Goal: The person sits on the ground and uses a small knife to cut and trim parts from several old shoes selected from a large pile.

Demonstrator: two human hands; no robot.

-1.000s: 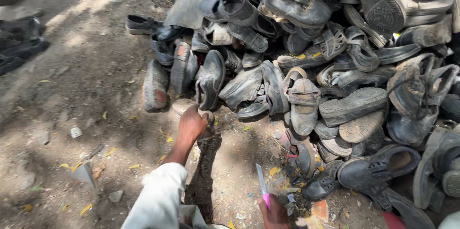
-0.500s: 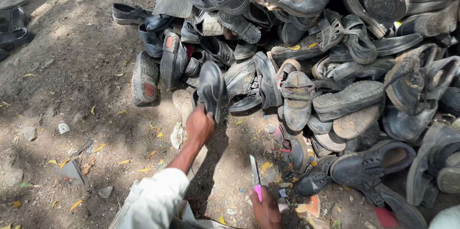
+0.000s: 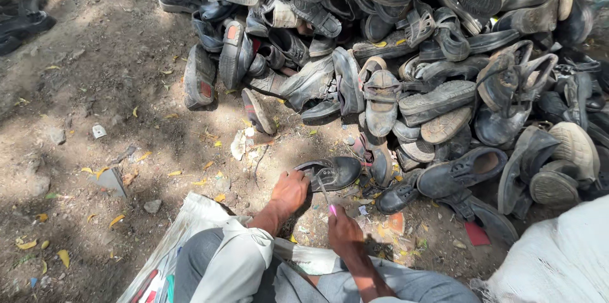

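My left hand [image 3: 290, 190] grips the heel end of a black shoe [image 3: 334, 172] that lies on the dirt just in front of me. My right hand [image 3: 344, 230] holds a thin blade with a pink handle [image 3: 327, 199], its tip touching the shoe's opening. A big heap of worn dark shoes and sandals [image 3: 406, 68] rises just beyond the shoe. My light sleeves and grey trousers fill the bottom of the view.
A lone shoe sole [image 3: 258, 111] lies at the heap's near edge. More shoes [image 3: 25, 20] lie at the far left. A white sack [image 3: 558, 258] sits at my right, a printed sack [image 3: 166, 257] under my legs. Stones and yellow leaves dot the dirt.
My left hand reached to the heap, took a black shoe and drew it back toward me. My right hand brought the blade up to the shoe.
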